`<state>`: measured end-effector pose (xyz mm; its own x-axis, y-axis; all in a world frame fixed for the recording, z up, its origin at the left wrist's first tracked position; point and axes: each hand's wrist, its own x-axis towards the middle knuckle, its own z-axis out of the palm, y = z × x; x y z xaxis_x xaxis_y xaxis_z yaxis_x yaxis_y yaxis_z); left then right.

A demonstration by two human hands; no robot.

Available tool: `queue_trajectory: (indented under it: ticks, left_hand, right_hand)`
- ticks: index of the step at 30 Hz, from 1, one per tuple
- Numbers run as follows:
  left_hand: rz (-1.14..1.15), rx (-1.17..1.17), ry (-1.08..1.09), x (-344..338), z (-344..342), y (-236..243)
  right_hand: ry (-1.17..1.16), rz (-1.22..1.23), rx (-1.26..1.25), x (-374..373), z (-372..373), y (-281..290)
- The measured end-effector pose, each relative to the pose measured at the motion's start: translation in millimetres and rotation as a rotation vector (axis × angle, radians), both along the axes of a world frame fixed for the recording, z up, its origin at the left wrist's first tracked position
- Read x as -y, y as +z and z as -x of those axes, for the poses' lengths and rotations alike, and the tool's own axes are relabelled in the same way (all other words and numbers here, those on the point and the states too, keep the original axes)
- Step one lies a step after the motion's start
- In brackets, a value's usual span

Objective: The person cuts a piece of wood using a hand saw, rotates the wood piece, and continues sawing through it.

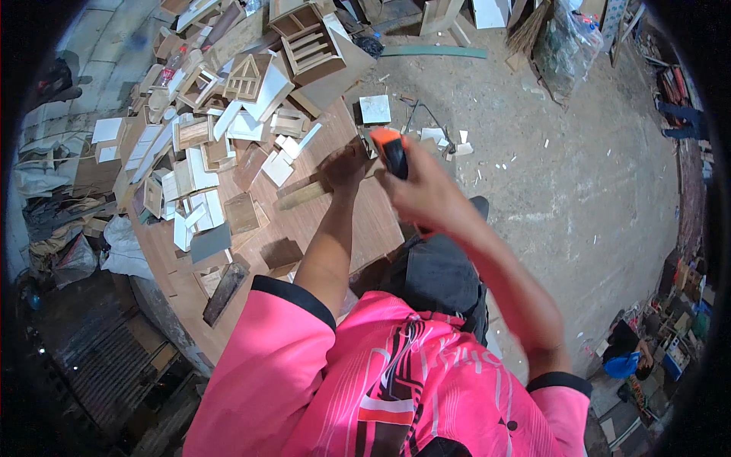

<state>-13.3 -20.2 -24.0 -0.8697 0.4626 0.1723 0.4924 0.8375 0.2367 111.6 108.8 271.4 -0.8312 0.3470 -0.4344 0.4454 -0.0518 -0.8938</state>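
My right hand (pixel 426 186) is closed around an orange-and-black tool handle (pixel 391 154), just past the table's right edge. A narrow greyish part shows beside the handle, but the kind of tool is not clear. To its left, my left hand (pixel 344 166) is lowered at the table edge, dark in shadow, with its fingers bent. Under that hand a pale wooden bar (pixel 298 196) lies across the tabletop (pixel 335 236). Whether the left fingers grip the bar or press on something at the edge cannot be made out.
Small wooden frames and offcuts pile up across the table's left and far side, near a slatted wooden box (pixel 312 47). A white square block (pixel 375 109) stands beyond my hands. On the floor at right are scraps, a plastic bag (pixel 569 49) and a broom (pixel 528 32).
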Motion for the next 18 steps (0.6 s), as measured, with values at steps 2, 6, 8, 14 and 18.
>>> queue_trajectory:
  ticks: [2,6,8,14,18]
  left_hand:
    - [0.076,-0.036,0.003,1,4,17]
    - [0.051,0.013,-0.068,5,2,16]
    - [-0.082,-0.069,-0.074,13,9,-1]
    - [-0.128,-0.083,-0.143,10,8,-8]
    - [-0.104,-0.077,-0.182,15,10,-2]
  right_hand:
    - [0.036,0.118,0.040,-9,14,2]
    - [0.081,0.132,0.064,-18,37,20]
    - [0.213,0.093,0.106,-21,58,23]
    - [0.240,0.034,0.170,-22,86,34]
    - [0.282,-0.060,0.129,-12,93,13]
